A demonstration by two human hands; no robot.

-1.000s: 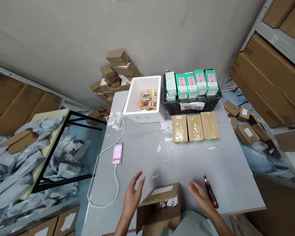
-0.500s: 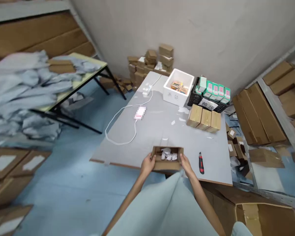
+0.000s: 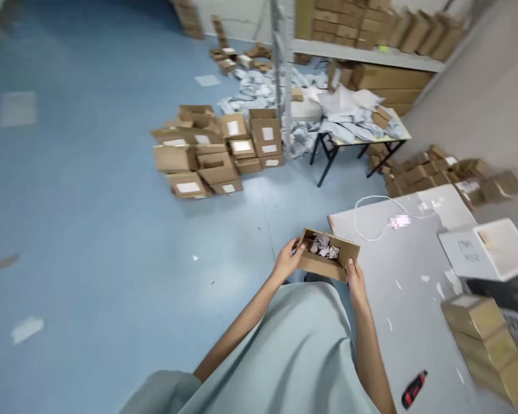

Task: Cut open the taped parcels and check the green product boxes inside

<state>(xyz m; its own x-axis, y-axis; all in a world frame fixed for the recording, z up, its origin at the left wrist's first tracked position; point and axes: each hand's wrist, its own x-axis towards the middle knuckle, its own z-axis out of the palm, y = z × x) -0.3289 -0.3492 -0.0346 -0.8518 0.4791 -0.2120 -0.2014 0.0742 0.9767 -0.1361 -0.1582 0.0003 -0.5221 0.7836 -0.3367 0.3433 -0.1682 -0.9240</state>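
Between my two hands is a small open cardboard box (image 3: 322, 265), tilted a little, with crumpled paper (image 3: 323, 246) inside. My left hand (image 3: 288, 260) grips its left end, thumb at the rim. On the right end, my right hand (image 3: 354, 279) is closed, thumb over the edge. The box is held in front of my body, beside the left edge of the grey table (image 3: 371, 276). A red and black box cutter (image 3: 414, 389) lies on that table, to the right of my right forearm.
Stacked cartons (image 3: 216, 152) stand on the blue floor (image 3: 125, 247) ahead. Beyond, a small table (image 3: 399, 123) carries grey plastic bags (image 3: 349, 112), near a metal shelf post (image 3: 282, 75). On the grey table are a white bin (image 3: 468, 253), taped boxes (image 3: 486, 345) and a white cable (image 3: 356, 215).
My view has swung left, so the grey table now lies to the right. Both hands still hold the box, which has come away from the table edge and tilted.
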